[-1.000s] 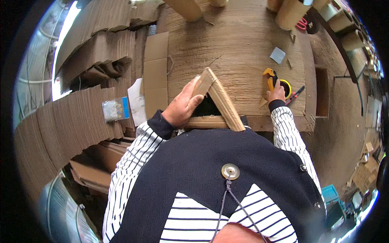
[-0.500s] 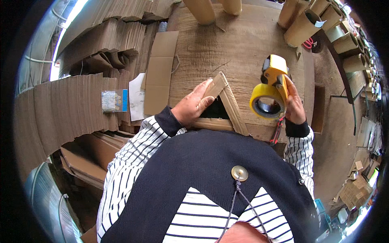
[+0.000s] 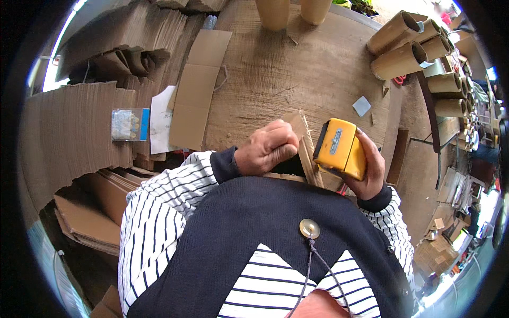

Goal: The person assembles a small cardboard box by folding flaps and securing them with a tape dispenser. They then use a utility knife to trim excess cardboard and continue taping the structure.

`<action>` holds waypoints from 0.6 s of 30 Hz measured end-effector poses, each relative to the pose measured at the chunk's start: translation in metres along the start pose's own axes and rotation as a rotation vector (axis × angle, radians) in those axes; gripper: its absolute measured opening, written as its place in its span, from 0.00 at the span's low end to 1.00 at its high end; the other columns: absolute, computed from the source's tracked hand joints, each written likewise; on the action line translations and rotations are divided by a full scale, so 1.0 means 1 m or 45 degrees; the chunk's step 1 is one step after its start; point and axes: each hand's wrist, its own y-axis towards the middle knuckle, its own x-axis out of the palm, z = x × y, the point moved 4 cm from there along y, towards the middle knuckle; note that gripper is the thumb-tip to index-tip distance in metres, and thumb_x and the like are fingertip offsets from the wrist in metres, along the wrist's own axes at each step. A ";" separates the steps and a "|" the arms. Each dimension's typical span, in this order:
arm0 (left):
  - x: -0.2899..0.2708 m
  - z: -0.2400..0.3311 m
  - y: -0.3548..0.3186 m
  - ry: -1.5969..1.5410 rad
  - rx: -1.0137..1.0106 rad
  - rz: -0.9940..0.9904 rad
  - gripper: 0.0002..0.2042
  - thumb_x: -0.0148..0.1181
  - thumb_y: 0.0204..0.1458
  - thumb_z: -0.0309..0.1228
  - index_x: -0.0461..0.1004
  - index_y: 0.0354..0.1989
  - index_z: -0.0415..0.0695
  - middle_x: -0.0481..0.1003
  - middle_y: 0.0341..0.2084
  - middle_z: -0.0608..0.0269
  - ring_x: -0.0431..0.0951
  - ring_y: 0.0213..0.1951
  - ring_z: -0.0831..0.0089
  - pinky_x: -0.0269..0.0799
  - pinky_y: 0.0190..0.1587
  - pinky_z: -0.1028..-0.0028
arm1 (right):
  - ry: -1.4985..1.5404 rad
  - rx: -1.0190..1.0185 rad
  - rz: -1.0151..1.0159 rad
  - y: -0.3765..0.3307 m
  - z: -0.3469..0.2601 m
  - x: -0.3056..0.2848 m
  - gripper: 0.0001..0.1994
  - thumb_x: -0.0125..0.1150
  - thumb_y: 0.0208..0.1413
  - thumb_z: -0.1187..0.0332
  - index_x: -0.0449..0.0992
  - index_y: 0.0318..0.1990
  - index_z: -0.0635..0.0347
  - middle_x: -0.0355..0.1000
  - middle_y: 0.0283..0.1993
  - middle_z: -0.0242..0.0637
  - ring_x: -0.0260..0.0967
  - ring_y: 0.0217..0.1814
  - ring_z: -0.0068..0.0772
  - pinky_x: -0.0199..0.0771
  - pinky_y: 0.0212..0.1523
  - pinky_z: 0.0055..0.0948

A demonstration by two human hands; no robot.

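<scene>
- Showing a boxy yellow body with a dark edge and a grey label, the tape dispenser (image 3: 342,146) tilts near the front edge of the worktop (image 3: 286,74).
- It rests in the grasp of the right hand (image 3: 374,168), fingers wrapping its right side.
- Left of it and apart, the left hand (image 3: 269,147) has its fingers clenched; whether they pinch anything, I cannot tell.
- Between both hands slants one side of a tan triangular frame (image 3: 307,153).

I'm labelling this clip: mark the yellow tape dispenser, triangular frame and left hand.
Yellow tape dispenser (image 3: 342,148), head view: yellow housing.
Triangular frame (image 3: 309,161), head view: right-hand bar.
Left hand (image 3: 269,148), head view: its middle.
</scene>
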 end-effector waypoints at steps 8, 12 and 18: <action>-0.009 0.004 0.008 -0.275 -0.146 -0.101 0.25 0.40 0.63 0.52 0.65 0.22 0.43 0.62 0.20 0.65 0.61 0.27 0.70 0.58 0.34 0.70 | -0.331 -0.101 -0.177 0.028 -0.032 0.005 0.36 0.74 0.36 0.68 0.68 0.59 0.56 0.61 0.24 0.37 0.62 0.20 0.33 0.63 0.21 0.31; -0.013 0.004 -0.003 -0.662 -0.317 -0.073 0.19 0.49 0.62 0.43 0.66 0.23 0.42 0.61 0.20 0.67 0.61 0.27 0.78 0.59 0.31 0.75 | -0.439 -0.066 -0.307 0.029 -0.040 0.007 0.39 0.75 0.36 0.69 0.64 0.61 0.56 0.63 0.28 0.40 0.65 0.24 0.32 0.67 0.23 0.30; -0.012 -0.006 -0.009 -1.114 -0.488 0.051 0.15 0.46 0.64 0.41 0.70 0.34 0.41 0.65 0.26 0.71 0.64 0.30 0.81 0.63 0.36 0.81 | -0.311 -0.101 -0.170 0.028 -0.037 0.011 0.38 0.72 0.38 0.73 0.62 0.62 0.58 0.65 0.30 0.41 0.64 0.24 0.34 0.65 0.24 0.30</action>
